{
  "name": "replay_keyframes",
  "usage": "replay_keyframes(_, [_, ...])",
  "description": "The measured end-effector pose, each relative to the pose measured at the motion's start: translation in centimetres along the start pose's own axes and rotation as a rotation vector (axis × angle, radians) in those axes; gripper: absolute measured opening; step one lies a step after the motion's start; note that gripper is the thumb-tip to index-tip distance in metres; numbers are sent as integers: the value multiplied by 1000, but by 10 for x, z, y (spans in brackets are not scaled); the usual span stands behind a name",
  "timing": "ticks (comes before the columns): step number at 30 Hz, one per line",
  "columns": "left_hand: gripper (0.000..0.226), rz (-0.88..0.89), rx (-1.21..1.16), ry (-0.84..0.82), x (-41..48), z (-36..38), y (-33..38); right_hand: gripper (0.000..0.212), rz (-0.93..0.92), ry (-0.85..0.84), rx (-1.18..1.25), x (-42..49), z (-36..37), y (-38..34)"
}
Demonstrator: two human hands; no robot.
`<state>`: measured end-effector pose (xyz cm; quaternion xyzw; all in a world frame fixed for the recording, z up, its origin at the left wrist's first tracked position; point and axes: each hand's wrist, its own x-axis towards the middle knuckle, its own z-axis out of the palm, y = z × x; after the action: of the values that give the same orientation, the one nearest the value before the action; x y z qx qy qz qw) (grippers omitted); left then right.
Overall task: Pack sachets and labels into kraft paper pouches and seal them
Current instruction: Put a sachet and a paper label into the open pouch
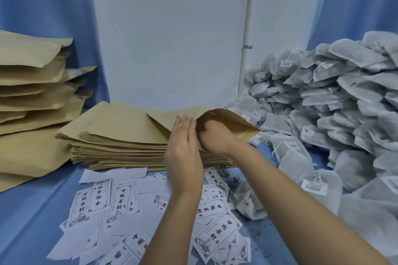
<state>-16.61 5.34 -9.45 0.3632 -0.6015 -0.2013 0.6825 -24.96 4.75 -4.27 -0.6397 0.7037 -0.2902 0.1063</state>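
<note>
Our left hand (183, 150) presses flat on the open pouch (228, 119) atop the stack (120, 135) — our right hand (213, 133) is inside, and we cannot see its fingers. Some full-looking pouches (30, 84) sit at the left, but many sachets (344, 97) and labels (120, 202) wait on the tabletop (25, 221).

A single wide-angle view comes from the person's head, facing forward and tilted down over the desk (32, 211), so its blue top fills the lower half and the white wall (168, 28) rises behind. It sits close: the left grip (183, 153) and right grip (215, 135) meet near centre, the forearms (290, 189) enter from the bottom edge, and verticals bow toward the sides
</note>
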Motion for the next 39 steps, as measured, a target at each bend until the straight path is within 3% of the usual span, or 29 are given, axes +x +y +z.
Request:
replay_keyframes(4, [29, -26, -15, -4, 2, 4, -2, 25, -118, 269, 287, -16, 1, 11])
replay_keyframes(7, [30, -59, -40, -5, 3, 9, -2, 29, -152, 335, 459, -32, -7, 24])
replay_keyframes(9, [30, -86, -78, 13, 4, 11, 1, 27, -151, 298, 397, -42, -13, 39])
replay_keyframes(13, [29, -121, -132, 101, 6, 15, 5, 29, -60, 65, -58, -57, -12, 77])
replay_keyframes(15, [30, -121, -133, 92, 3, 17, 7, 26, -34, -44, -168, -63, -6, 92])
replay_keyframes(23, [30, -120, -159, 78, -5, 23, 9, 44, -87, 87, -236, -73, 0, 106])
replay_keyframes(27, [30, -124, -164, 73, -6, 23, 8, 25, -33, 45, -141, -75, 0, 114])
replay_keyframes(31, [28, -131, -160, 78, -7, 25, 10, 30, -13, 78, -91, -77, -3, 115])
replay_keyframes(34, [29, -138, -162, 79, -9, 25, 13, 26, 33, 207, 252, -75, -6, 117])
replay_keyframes(36, [29, -141, -168, 78, -11, 26, 16, 28, 91, 398, 498, -71, -12, 119])
replay_keyframes(39, [30, -149, -176, 69, -14, 26, 18, 24, 282, 765, 501, -64, -22, 125])
